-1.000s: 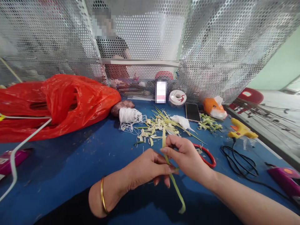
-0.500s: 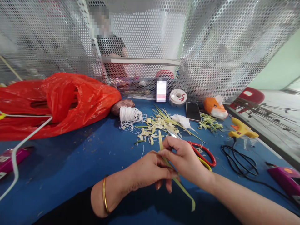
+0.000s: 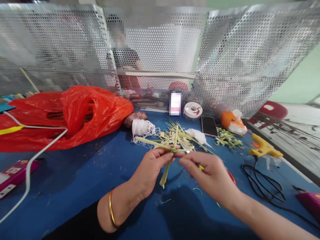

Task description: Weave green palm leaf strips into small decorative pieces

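My left hand, wearing a gold bangle, pinches the crossing point of pale green leaf strips. The strips stick out in several directions: one away from me, one to the left, one down towards me. My right hand is closed with thumb and fingertips together at the strips' right side; its fingers partly hide what they grip, which looks like a strip's end. Behind and under the right hand, only bits of red-handled scissors show. Cut leaf scraps lie in a pile just beyond both hands.
White string and a red plastic bag lie left. A ribbon roll, a phone, folded green pieces, an orange tissue pack and a yellow glue gun with black cord stand right. A person sits behind the perforated screen.
The hands have moved apart slightly. One lengthwise strip between them has given way to crossed strips at the left fingertips. The camera view has shifted, so the background sits lower.
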`<action>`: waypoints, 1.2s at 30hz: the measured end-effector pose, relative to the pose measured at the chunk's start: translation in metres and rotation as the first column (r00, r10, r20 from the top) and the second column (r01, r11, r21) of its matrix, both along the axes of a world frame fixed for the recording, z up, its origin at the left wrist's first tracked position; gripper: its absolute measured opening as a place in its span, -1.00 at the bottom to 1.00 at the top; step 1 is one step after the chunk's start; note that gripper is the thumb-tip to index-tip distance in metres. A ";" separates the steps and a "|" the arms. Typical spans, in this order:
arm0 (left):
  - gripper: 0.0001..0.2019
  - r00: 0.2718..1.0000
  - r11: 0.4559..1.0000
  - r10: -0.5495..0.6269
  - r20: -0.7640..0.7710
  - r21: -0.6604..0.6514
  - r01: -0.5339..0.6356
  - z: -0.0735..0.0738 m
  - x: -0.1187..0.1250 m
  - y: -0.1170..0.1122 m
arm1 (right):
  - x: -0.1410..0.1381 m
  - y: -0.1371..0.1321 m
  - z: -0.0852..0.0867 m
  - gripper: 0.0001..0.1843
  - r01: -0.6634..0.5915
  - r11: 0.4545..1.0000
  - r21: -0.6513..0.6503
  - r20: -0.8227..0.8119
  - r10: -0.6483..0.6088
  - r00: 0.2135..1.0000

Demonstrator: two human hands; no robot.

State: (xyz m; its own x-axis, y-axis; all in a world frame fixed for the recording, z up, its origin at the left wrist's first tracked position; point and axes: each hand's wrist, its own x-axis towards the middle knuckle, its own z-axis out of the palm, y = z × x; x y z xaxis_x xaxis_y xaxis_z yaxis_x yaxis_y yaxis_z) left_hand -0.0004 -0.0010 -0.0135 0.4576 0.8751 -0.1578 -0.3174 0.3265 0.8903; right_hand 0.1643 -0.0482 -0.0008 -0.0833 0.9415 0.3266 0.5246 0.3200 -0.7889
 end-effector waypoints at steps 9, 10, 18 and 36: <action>-0.79 1.000 1.000 -0.014 0.004 0.024 0.014 -0.011 0.006 -0.006 | -0.021 0.006 -0.032 -0.72 -0.106 0.941 -0.322 -0.374 -0.023 0.927; -0.81 1.000 0.999 -0.011 0.001 0.034 0.011 -0.012 0.005 -0.006 | -0.020 0.007 -0.032 -0.73 -0.123 0.941 -0.316 -0.386 -0.009 0.922; -0.75 0.999 0.999 0.035 0.012 0.028 -0.036 -0.007 0.004 -0.005 | -0.015 0.006 -0.027 -0.76 -0.190 0.959 -0.212 -0.231 0.140 0.963; -0.68 1.000 0.995 -0.014 -0.003 -0.099 0.014 -0.002 0.002 -0.001 | -0.013 0.001 -0.024 -0.63 -0.166 0.950 -0.265 -0.002 0.172 0.985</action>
